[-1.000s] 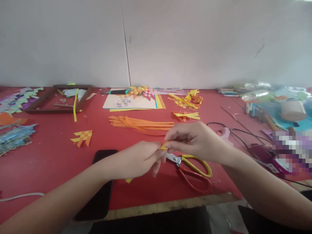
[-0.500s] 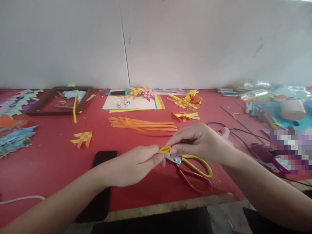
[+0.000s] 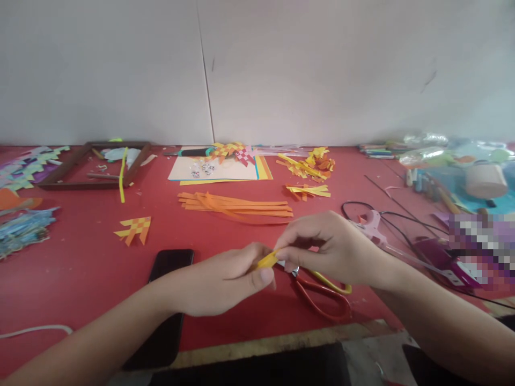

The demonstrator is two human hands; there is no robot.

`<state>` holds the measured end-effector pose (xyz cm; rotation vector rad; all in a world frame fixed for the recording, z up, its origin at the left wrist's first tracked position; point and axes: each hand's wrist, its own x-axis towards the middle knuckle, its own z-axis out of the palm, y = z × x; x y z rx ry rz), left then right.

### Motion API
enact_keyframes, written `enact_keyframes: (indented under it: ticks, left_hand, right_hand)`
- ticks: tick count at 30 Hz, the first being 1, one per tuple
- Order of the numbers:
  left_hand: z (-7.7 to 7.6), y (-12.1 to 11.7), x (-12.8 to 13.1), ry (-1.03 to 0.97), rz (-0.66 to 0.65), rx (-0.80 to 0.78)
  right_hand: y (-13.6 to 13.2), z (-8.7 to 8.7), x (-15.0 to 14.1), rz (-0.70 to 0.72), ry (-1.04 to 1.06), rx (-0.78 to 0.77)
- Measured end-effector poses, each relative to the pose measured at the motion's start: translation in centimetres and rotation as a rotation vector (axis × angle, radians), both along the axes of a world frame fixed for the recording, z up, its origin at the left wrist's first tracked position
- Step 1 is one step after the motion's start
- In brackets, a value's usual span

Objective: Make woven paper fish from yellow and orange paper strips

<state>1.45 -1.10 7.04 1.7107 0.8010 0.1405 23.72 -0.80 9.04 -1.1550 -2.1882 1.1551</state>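
Observation:
My left hand (image 3: 219,279) and my right hand (image 3: 322,244) meet above the near part of the red table (image 3: 92,252). Both pinch the same small yellow paper strip (image 3: 267,260), which is folded between their fingertips. Right under the hands lie scissors (image 3: 322,292) with red and yellow handles. A bundle of orange paper strips (image 3: 235,206) lies just beyond the hands. A woven orange and yellow paper piece (image 3: 134,228) rests to the left.
A black phone (image 3: 164,311) lies under my left forearm. A pink glue gun (image 3: 372,224) with cables sits to the right, craft clutter beyond it. At the back are paper sheets (image 3: 219,169), cut scraps (image 3: 308,166) and a wooden frame (image 3: 94,163).
Both hands have sunk slightly toward the near edge while working the yellow strip; its loop seen half a second ago is now pressed flat between the fingers.

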Motion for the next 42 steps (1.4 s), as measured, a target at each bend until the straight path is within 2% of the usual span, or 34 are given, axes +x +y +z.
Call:
enact_keyframes:
  ticks: [3, 8, 10, 12, 14, 16, 22, 28, 36, 38, 42]
  left_hand:
    - [-0.1, -0.1, 0.3, -0.094, 0.104, 0.025]
    - [-0.4, -0.3, 0.3, -0.022, 0.146, 0.033]
    - [-0.7, -0.3, 0.2, -0.058, 0.172, -0.068]
    - [-1.0, -0.3, 0.1, -0.164, 0.18, -0.246]
    - [-1.2, -0.2, 0.1, -0.292, 0.142, -0.439]
    - [-1.2, -0.1, 0.1, -0.389, 0.097, -0.567]
    - [-1.1, 0.1, 0.0, -0.453, 0.076, -0.688]
    - [-1.1, 0.0, 0.0, -0.471, 0.05, -0.693]
    - [-1.1, 0.0, 0.2, -0.504, 0.08, -0.772]
    - [-1.1, 0.0, 0.3, -0.473, 0.114, -0.7]
    - [-1.0, -0.3, 0.4, -0.31, 0.205, -0.354]
  right_hand:
    - [-0.2, 0.0, -0.5, 0.004, -0.001, 0.002]
    - [-0.1, -0.3, -0.8, -0.091, 0.005, -0.02]
    - [0.1, -0.5, -0.7, -0.096, 0.054, -0.069]
    - [0.2, -0.8, -0.6, -0.099, 0.149, -0.128]
    - [0.4, -1.0, -0.5, -0.089, 0.241, -0.156]
    - [0.5, -1.0, -0.4, -0.058, 0.268, -0.123]
    - [0.4, -0.8, -0.5, -0.014, 0.324, -0.04]
    - [0.2, -0.3, -0.6, 0.013, 0.282, -0.003]
    - [0.7, -1.1, -0.6, 0.035, 0.36, -0.18]
    - [0.5, -1.1, -0.7, 0.025, 0.313, -0.182]
    - [-0.1, -0.9, -1.1, -0.027, 0.158, -0.154]
